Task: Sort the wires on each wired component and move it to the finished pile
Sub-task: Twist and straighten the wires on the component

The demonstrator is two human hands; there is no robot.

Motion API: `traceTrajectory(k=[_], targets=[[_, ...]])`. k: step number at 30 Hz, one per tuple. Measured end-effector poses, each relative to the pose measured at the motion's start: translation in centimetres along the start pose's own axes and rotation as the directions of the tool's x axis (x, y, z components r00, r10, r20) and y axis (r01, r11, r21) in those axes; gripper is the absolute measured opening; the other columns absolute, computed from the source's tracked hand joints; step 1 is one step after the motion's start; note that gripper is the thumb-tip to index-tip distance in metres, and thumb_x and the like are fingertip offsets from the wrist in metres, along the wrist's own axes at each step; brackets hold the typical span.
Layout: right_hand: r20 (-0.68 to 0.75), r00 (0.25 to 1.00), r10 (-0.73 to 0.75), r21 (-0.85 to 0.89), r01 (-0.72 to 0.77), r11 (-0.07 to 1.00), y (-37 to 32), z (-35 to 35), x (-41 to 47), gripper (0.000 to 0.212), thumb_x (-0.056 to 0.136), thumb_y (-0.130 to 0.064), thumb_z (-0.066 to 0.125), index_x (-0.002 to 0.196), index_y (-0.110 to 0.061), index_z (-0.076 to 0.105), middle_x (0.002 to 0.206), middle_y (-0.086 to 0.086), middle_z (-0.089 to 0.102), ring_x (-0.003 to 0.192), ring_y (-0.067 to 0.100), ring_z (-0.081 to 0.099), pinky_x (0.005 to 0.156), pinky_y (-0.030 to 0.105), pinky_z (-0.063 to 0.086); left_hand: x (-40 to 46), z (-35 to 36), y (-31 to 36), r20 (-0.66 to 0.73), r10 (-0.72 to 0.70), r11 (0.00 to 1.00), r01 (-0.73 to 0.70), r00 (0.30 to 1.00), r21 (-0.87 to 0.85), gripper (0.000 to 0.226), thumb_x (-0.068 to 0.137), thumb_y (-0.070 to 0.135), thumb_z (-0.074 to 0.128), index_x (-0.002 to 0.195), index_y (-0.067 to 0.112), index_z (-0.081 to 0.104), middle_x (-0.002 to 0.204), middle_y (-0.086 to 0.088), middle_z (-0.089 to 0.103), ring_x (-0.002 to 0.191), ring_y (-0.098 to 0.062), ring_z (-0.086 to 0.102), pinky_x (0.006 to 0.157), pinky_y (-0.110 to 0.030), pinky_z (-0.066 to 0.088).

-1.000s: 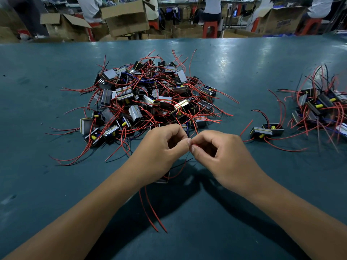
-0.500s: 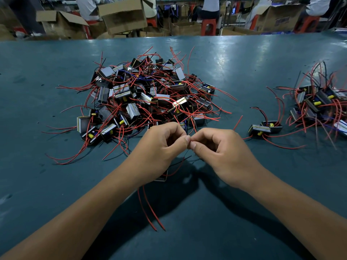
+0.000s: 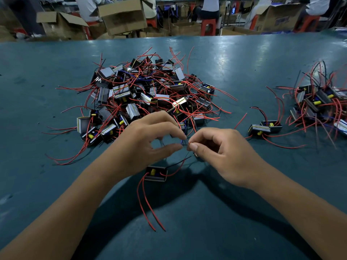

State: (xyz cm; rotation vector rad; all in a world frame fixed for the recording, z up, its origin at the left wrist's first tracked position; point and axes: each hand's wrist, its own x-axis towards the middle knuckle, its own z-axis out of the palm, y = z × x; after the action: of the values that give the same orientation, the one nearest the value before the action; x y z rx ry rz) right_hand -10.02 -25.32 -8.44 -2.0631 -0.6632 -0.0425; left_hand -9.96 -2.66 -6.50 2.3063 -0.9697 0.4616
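A small black wired component (image 3: 156, 173) with a yellow part lies on the green table (image 3: 56, 184) just below my hands. Two long red wires trail from it toward me, and thin black and red wires rise from it to my fingers. My left hand (image 3: 148, 147) pinches the wire tips between thumb and forefinger. My right hand (image 3: 223, 152) pinches the same wire ends from the other side, fingertips nearly touching the left. A big tangled pile of components (image 3: 146, 96) lies behind my hands. A smaller pile (image 3: 319, 104) sits at the far right.
Two loose components (image 3: 264, 127) lie between the piles, right of my right hand. Cardboard boxes (image 3: 122, 15), red stools and seated people line the far side beyond the table edge.
My left hand has lifted and its fingers have spread, uncovering the component on the table. Both hands still meet at the wire tips.
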Motion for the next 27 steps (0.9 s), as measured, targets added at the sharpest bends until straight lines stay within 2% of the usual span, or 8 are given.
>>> traceTrajectory(k=[4, 8, 14, 16, 18, 20, 24, 27], targets=[[0.059, 0.998, -0.021, 0.027, 0.019, 0.999, -0.1, -0.2, 0.0, 0.009, 0.094, -0.025, 0.064, 0.087, -0.026, 0.068, 0.074, -0.004, 0.065, 0.067, 0.017, 0.057, 0.064, 0.036, 0.048, 0.1, 0.5, 0.2, -0.05, 0.073, 0.996, -0.07, 0.996, 0.063, 0.014, 0.09, 0.026, 0.074, 0.093, 0.012, 0.077, 0.096, 0.001, 0.063, 0.088, -0.017, 0.061, 0.074, -0.036, 0.051], [0.109, 0.994, -0.011, 0.054, 0.005, 0.999, -0.1, -0.3, 0.1, 0.008, 0.095, -0.021, 0.064, 0.09, -0.024, 0.07, 0.078, -0.005, 0.067, 0.072, 0.019, 0.061, 0.069, 0.04, 0.051, 0.2, 0.4, 0.4, -0.054, 0.162, 0.973, -0.15, 0.985, 0.176, 0.017, 0.094, 0.027, 0.068, 0.093, 0.013, 0.077, 0.092, -0.002, 0.065, 0.081, -0.022, 0.059, 0.067, -0.038, 0.049], [0.133, 0.991, 0.0, 0.105, -0.014, 0.994, -0.3, -0.4, 0.2, 0.01, 0.092, -0.028, 0.061, 0.087, -0.025, 0.069, 0.071, -0.01, 0.063, 0.066, 0.014, 0.055, 0.063, 0.033, 0.046, 0.3, 0.5, 0.6, 0.01, 0.269, 0.899, -0.254, 0.963, 0.356, 0.026, 0.102, 0.025, 0.056, 0.094, 0.01, 0.076, 0.09, -0.007, 0.067, 0.073, -0.027, 0.057, 0.053, -0.04, 0.047], [0.123, 0.992, -0.012, 0.114, -0.003, 0.993, -0.4, -0.4, 0.2, 0.01, 0.093, -0.026, 0.061, 0.085, -0.027, 0.068, 0.071, -0.01, 0.062, 0.065, 0.015, 0.054, 0.063, 0.035, 0.046, 0.3, 0.6, 0.8, 0.04, 0.246, 0.9, -0.243, 0.969, 0.363, 0.029, 0.104, 0.025, 0.051, 0.096, 0.009, 0.074, 0.091, -0.008, 0.066, 0.074, -0.028, 0.057, 0.054, -0.041, 0.048], [0.102, 0.995, -0.024, 0.107, 0.013, 0.994, -0.4, -0.3, 0.2, 0.011, 0.093, -0.027, 0.06, 0.084, -0.028, 0.066, 0.072, -0.001, 0.063, 0.068, 0.027, 0.055, 0.064, 0.046, 0.048, 0.3, 0.9, 1.0, 0.052, 0.211, 0.909, -0.215, 0.976, 0.358, 0.03, 0.104, 0.025, 0.049, 0.097, 0.007, 0.071, 0.092, -0.007, 0.064, 0.076, -0.028, 0.058, 0.056, -0.042, 0.048], [0.078, 0.996, -0.034, 0.092, 0.027, 0.995, -0.4, -0.2, 0.2, 0.011, 0.094, -0.027, 0.061, 0.084, -0.027, 0.066, 0.072, 0.004, 0.063, 0.069, 0.031, 0.055, 0.065, 0.05, 0.047, 0.3, 1.0, 1.2, 0.054, 0.18, 0.919, -0.187, 0.982, 0.346, 0.029, 0.104, 0.025, 0.047, 0.098, 0.007, 0.069, 0.091, -0.006, 0.062, 0.078, -0.026, 0.057, 0.058, -0.042, 0.048], [0.022, 0.999, -0.05, 0.023, 0.049, 0.999, -0.3, 0.0, 0.0, 0.01, 0.093, -0.027, 0.061, 0.085, -0.026, 0.066, 0.069, -0.003, 0.061, 0.063, 0.018, 0.054, 0.06, 0.037, 0.046, 0.1, 1.6, 1.6, 0.022, 0.068, 0.971, -0.071, 0.997, 0.228, 0.023, 0.103, 0.023, 0.045, 0.096, 0.011, 0.063, 0.09, 0.005, 0.054, 0.079, -0.016, 0.05, 0.061, -0.041, 0.046], [-0.027, 0.996, -0.091, -0.056, 0.089, 0.994, -0.5, 0.2, -0.1, 0.009, 0.091, -0.026, 0.061, 0.085, -0.022, 0.067, 0.069, -0.01, 0.06, 0.064, 0.009, 0.053, 0.059, 0.022, 0.042, 0.0, 2.3, 1.9, 0.015, -0.112, 0.993, 0.111, 0.994, 0.036, 0.014, 0.1, 0.024, 0.048, 0.091, 0.018, 0.057, 0.082, 0.016, 0.047, 0.074, -0.005, 0.045, 0.063, -0.026, 0.039]])
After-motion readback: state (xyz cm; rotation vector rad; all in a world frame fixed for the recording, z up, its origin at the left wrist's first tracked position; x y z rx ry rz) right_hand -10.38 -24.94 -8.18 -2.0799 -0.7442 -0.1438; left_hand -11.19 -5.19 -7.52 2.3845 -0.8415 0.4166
